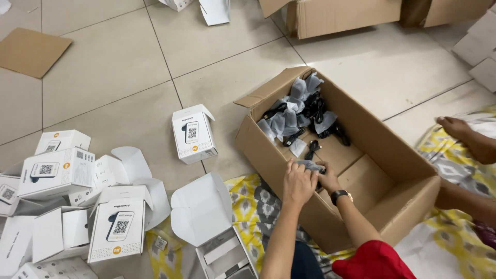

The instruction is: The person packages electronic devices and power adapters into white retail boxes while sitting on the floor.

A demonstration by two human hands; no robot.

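- Small grey foam-wrapped packet (pixel 311 165): pale grey sleeve, soft-looking, with something black showing at one end. Held over the near-left part of the large cardboard box (pixel 408 201), just inside its near wall.
- Left hand (pixel 298 183): back of hand up, fingers curled over the near side of the packet; grip clamped on it.
- Right hand (pixel 327 180): black wristwatch (pixel 339 195) on the wrist, red sleeve (pixel 373 261) at the forearm; fingers closed on the packet's far side, touching the left hand.
- Large cardboard box: open, flaps folded outward, standing on the tiled floor (pixel 103 67) with its near end on a yellow-and-grey patterned cloth (pixel 248 206). Far corner holds a heap of wrapped black cables (pixel 302 111) in the same grey sleeves; near half shows bare cardboard bottom.
- One loose black cable (pixel 312 149) lies on the box bottom between heap and hands.
- Small white carton (pixel 194 135), printed device picture on its front, stands upright on the floor left of the box, apart from it.
- Pile of white cartons (pixel 62 206) at far left, several with flaps open.
- Open white carton (pixel 219 243) lies beside the left forearm, lid up.
- Another person's foot (pixel 457 129) rests at the right, on the cloth.
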